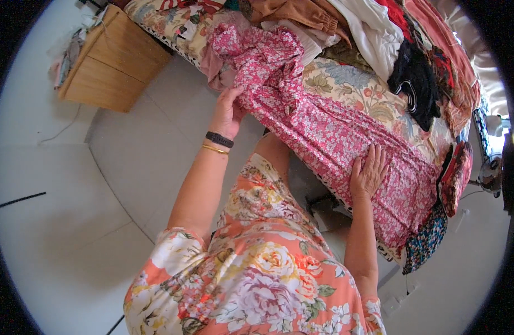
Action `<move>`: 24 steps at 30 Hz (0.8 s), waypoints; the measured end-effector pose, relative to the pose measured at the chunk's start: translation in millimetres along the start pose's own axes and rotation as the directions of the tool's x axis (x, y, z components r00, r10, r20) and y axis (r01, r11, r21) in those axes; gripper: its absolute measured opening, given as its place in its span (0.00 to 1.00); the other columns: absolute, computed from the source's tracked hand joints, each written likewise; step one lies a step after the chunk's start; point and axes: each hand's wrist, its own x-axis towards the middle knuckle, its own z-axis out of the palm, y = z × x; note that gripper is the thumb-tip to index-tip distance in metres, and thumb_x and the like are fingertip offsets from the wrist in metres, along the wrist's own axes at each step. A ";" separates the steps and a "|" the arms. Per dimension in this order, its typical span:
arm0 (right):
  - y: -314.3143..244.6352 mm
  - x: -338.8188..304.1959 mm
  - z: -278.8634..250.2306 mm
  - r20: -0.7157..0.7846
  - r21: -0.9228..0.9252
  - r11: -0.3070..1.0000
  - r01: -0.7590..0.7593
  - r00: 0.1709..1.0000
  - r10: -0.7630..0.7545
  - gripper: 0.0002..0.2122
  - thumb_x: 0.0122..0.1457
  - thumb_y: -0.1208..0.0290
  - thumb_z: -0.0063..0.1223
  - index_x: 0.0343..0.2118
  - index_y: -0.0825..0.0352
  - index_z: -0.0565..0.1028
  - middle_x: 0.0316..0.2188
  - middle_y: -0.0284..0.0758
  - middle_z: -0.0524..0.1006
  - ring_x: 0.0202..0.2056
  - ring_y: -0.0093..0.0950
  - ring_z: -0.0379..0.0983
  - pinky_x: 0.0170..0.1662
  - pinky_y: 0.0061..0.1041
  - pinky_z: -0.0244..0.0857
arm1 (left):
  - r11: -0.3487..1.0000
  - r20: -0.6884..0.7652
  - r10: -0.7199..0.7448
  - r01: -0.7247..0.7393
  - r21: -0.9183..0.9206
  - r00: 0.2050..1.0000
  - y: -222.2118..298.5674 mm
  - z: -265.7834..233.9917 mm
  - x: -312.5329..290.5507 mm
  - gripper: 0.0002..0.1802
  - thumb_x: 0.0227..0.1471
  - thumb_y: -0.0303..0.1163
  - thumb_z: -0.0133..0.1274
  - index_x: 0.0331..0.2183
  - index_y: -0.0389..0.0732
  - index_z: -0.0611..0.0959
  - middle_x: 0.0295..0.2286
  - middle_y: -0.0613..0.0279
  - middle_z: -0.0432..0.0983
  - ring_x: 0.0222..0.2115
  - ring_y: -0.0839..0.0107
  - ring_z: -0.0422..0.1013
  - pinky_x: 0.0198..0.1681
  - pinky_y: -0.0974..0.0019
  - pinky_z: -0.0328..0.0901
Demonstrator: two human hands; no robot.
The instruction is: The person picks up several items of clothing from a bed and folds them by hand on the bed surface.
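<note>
A pink garment with small white flowers [335,134] lies stretched along the near edge of the bed, bunched at its far left end and smoother toward the right. My left hand [230,111] pinches its edge beside the bunched part, with the thumb on top and some fingers hidden under the cloth. Flat on the smoother part rests my right hand [370,172], its fingers stretched out and pressing the fabric. Under the garment shows a cream bed cover [346,84] printed with flowers.
Heaped clothes cover the bed's far side: a brown garment [301,14], a white one [368,36] and a black one [416,84]. Folded patterned cloths [457,178] hang at the right end. A wooden cabinet [109,61] stands at the far left, and a fan [490,172] at the right.
</note>
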 end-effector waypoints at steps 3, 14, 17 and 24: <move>-0.9 1.1 -0.9 -0.014 0.000 1.000 -0.001 1.000 0.001 0.27 0.63 0.54 0.39 0.64 0.54 0.54 0.66 0.33 0.53 0.67 0.34 0.42 0.67 0.45 0.31 | 0.999 -0.072 0.021 -0.017 0.050 0.997 -15.7 -10.9 12.4 0.23 0.51 0.38 0.58 0.48 0.44 0.73 0.44 0.65 0.74 0.46 0.69 0.70 0.49 0.62 0.65; -3.9 0.0 -6.0 -0.051 0.037 0.999 0.002 0.999 0.000 0.27 0.62 0.55 0.40 0.63 0.55 0.56 0.65 0.33 0.54 0.67 0.34 0.43 0.67 0.45 0.31 | -0.371 0.274 0.541 -0.066 0.926 0.795 -1.9 46.8 55.0 0.43 0.41 0.41 0.62 0.55 0.37 0.62 0.39 0.45 0.72 0.41 0.51 0.70 0.39 0.50 0.67; -5.5 -0.4 -5.5 -0.049 0.043 0.999 0.001 0.999 0.001 0.26 0.62 0.56 0.41 0.63 0.55 0.57 0.65 0.34 0.54 0.67 0.35 0.44 0.67 0.45 0.31 | -0.150 0.163 0.583 -0.091 0.984 0.796 7.3 34.4 75.7 0.21 0.46 0.35 0.56 0.42 0.38 0.74 0.33 0.47 0.75 0.40 0.55 0.71 0.40 0.54 0.67; -4.4 -0.6 0.7 -0.080 0.032 0.999 0.009 0.997 -0.007 0.26 0.62 0.56 0.41 0.63 0.55 0.58 0.64 0.34 0.56 0.66 0.35 0.45 0.67 0.45 0.32 | 0.840 -0.189 0.204 -0.271 -0.470 0.961 11.0 -33.4 73.4 0.21 0.60 0.33 0.36 0.51 0.32 0.70 0.51 0.50 0.68 0.53 0.54 0.64 0.58 0.49 0.60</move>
